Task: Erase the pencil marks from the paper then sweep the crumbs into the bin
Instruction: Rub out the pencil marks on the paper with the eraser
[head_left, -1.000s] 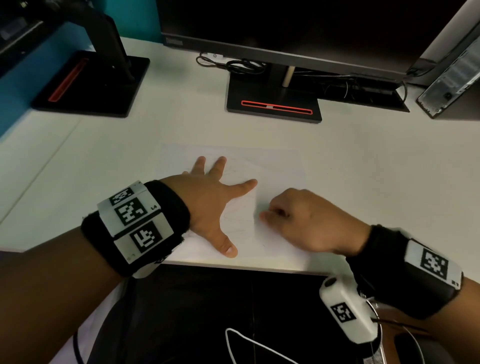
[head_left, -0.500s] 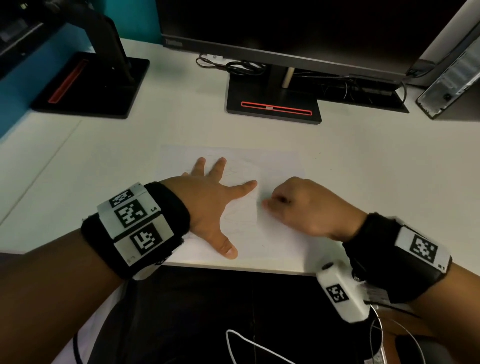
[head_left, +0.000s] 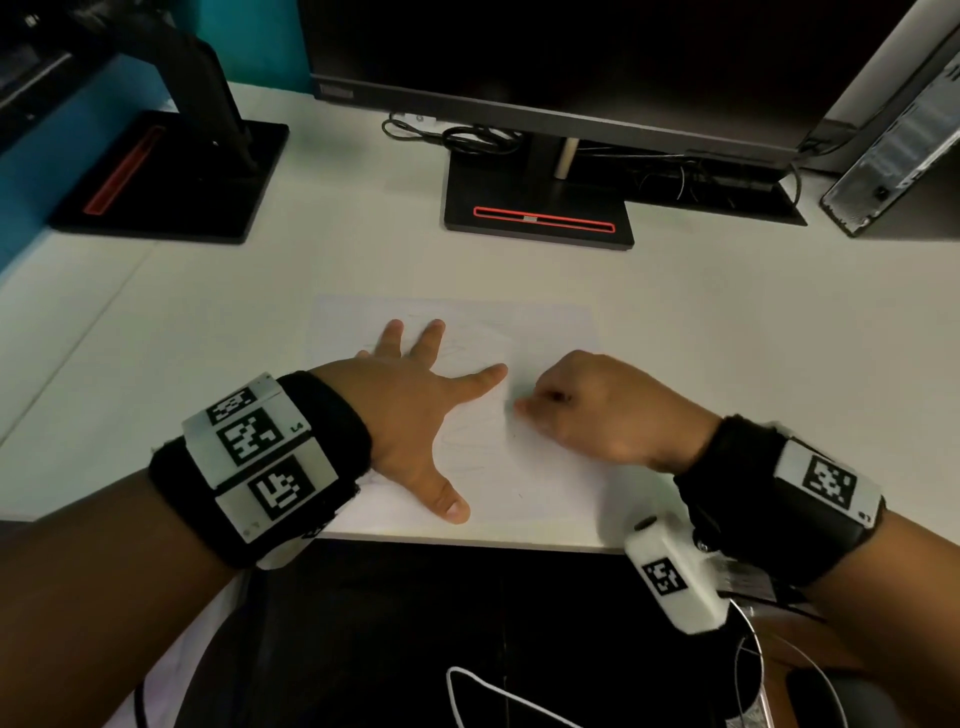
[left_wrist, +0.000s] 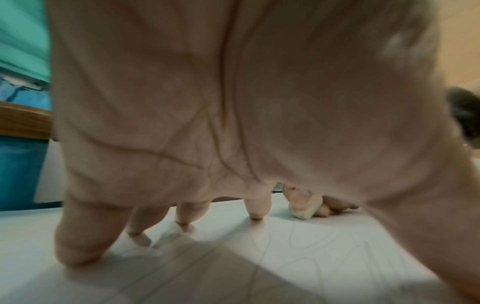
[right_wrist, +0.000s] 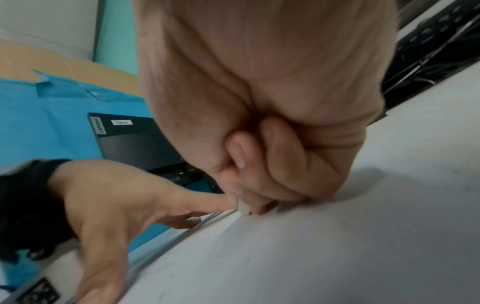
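A white sheet of paper (head_left: 550, 332) with faint pencil lines lies near the desk's front edge. My left hand (head_left: 415, 410) lies flat on it with fingers spread, pressing it down; the same hand (left_wrist: 233, 123) fills the left wrist view above the pencil lines (left_wrist: 311, 246). My right hand (head_left: 587, 405) is curled just right of the left forefinger and pinches a small white eraser (left_wrist: 302, 211) against the paper. The eraser's tip (right_wrist: 244, 207) peeks out below my right fingers (right_wrist: 285, 164). No bin is in view.
A black monitor stand (head_left: 540, 208) with a red slot stands behind the paper, with cables (head_left: 457, 135) beside it. A second stand (head_left: 171, 176) sits at the back left. A computer case (head_left: 904, 156) leans at the back right. The desk edge (head_left: 467, 540) runs just below my hands.
My right hand has slid up the paper and leftward, closer to the left forefinger, still pinching the eraser. The left hand has stayed flat in place.
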